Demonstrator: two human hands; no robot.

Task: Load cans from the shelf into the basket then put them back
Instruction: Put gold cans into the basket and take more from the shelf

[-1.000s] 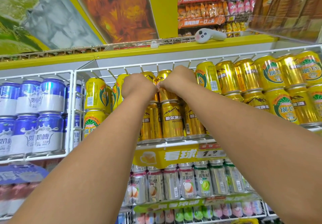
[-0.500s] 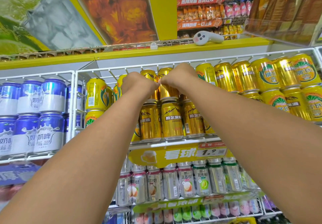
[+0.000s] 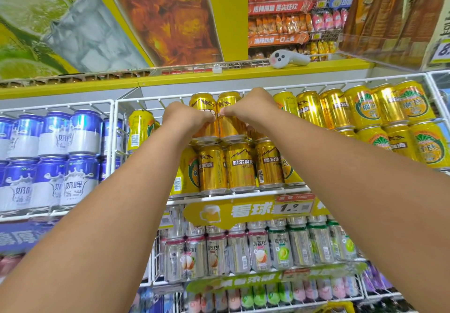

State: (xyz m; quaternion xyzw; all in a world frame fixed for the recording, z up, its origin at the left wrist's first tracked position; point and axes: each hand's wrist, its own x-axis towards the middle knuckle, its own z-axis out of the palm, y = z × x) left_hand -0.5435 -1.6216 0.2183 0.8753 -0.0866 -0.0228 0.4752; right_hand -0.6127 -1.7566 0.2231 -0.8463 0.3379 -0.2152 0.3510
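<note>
Both arms reach up to the top row of gold beer cans in a white wire shelf. My left hand is wrapped around one gold can, and my right hand is wrapped around the gold can next to it. The two held cans stand side by side, upright, on top of a lower row of gold cans. Only their tops and parts of their sides show past my fingers. No basket is in view.
Blue and white cans fill the wire bay on the left. Yellow-green cans fill the right. Silver fruit-drink cans stand on the shelf below. A yellow ledge with a white handheld device runs just above the bay.
The two held cans now stick up higher above my hands, with more of their tops showing. Both hands stay closed on them, and the view has shifted slightly.
</note>
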